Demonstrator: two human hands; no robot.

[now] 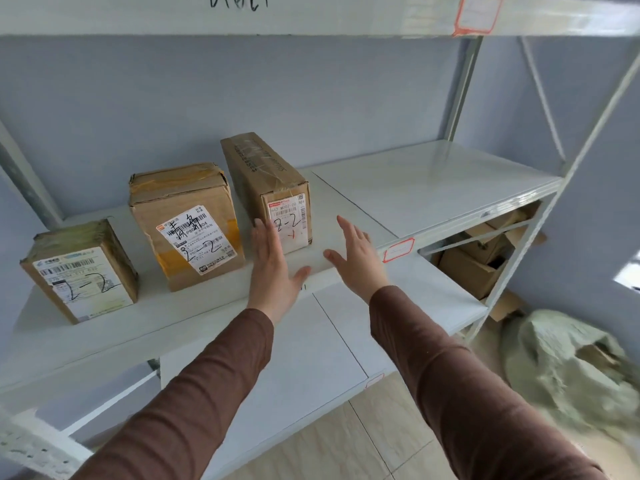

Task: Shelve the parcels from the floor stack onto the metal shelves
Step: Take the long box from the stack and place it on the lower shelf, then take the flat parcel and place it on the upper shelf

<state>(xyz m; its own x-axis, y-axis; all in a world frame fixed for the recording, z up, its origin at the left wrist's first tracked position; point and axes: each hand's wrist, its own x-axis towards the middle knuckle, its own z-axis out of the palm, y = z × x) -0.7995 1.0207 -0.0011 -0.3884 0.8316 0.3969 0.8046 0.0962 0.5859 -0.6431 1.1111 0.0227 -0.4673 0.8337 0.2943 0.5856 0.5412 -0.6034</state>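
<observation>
Parcels on the middle tier of the pale grey metal shelf: three in a row near the front edge. Tall narrow brown cardboard parcel at the right of the row, just beside a squat brown cardboard parcel wrapped in yellowish tape; small brown parcel with a white label well apart at the left. All marked "2-2" by hand.

Left hand flat and spread, holding nothing, fingertips in front of the tall parcel's labelled face; contact not certain. Right hand likewise spread and empty, hovering over bare shelf just right of that parcel.

Step judged: squaring up or letting go of the tall parcel. To do well: press both palms lightly on opposite sides, nudge until the labelled face sits flush with the neighbours' fronts, avoid tipping, being tall on a narrow base. Keep label forward and legible.

Orientation: long axis of the tall parcel running front to back into the shelf, slightly angled leftward at the rear; labelled short end facing outward. Neighbouring parcels also label-out.

Grey-green sack on the floor at right.
</observation>
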